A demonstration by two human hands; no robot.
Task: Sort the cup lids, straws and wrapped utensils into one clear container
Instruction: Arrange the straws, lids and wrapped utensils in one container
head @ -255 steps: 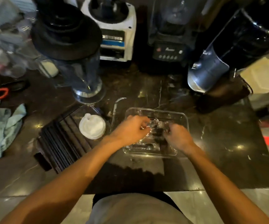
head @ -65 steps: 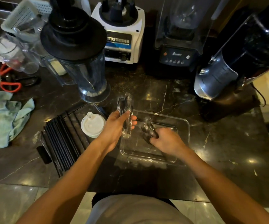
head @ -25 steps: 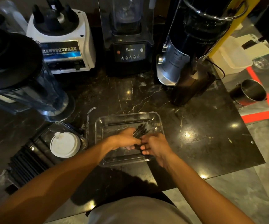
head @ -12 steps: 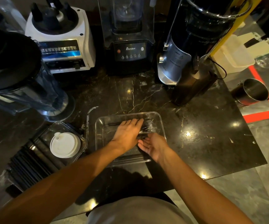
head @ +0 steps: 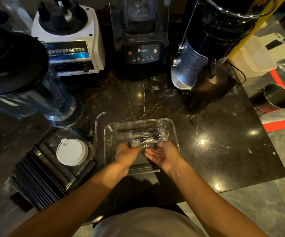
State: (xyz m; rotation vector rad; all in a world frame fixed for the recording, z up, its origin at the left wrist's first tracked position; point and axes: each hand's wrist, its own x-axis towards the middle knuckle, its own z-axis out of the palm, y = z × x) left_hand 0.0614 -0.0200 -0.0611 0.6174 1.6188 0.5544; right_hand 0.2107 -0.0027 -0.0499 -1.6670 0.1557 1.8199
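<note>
A clear container (head: 176, 134) stands on the dark marble counter in front of me. Inside it lies a bundle of black wrapped utensils (head: 148, 135), slanting from the far right to the near left. My left hand (head: 127, 154) is in the container, its fingers curled down over the bundle's near handle ends. My right hand (head: 164, 154) hovers beside it, palm up with straight fingers, holding nothing. To the left, a white cup lid (head: 72, 151) sits in a smaller clear box (head: 88, 142). Black straws (head: 40, 175) lie in a row at that box's near left.
A blender jar (head: 27, 86) stands at the left, with a white blender base (head: 69, 45), a black blender (head: 141, 48) and a tall dark machine (head: 198, 65) along the back. A steel cup (head: 275, 98) sits off the counter's right edge.
My left hand was flat on the utensils; it has drawn back toward me and its fingers have curled. My right hand stays palm up and empty. The bundle rests in the container.
</note>
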